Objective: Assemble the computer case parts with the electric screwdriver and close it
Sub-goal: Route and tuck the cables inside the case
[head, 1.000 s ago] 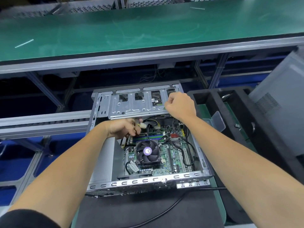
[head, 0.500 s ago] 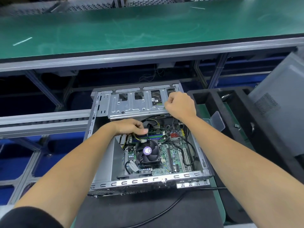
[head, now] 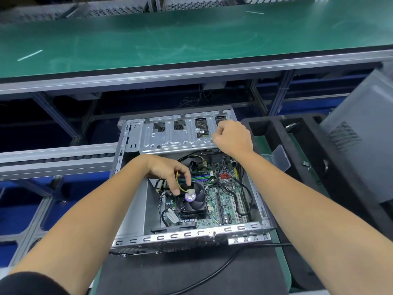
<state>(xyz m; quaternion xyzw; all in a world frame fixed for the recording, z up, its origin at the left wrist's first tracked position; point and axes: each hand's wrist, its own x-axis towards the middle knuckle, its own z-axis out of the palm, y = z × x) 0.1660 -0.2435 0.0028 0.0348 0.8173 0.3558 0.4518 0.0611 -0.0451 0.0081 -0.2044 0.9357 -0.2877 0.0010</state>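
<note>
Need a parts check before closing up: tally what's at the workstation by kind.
Open computer case: 1
Cooling fan: 1
Drive bracket: 1
White plug on yellow and black wires: 1
Grey side panel: 1
Black foam tray: 1
Hands, left and right: 2
Total: 8

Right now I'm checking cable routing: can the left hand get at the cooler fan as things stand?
Probably yes. The left hand hangs right over the fan, pinching a small white plug with yellow and black wires; nothing lies between them.
</note>
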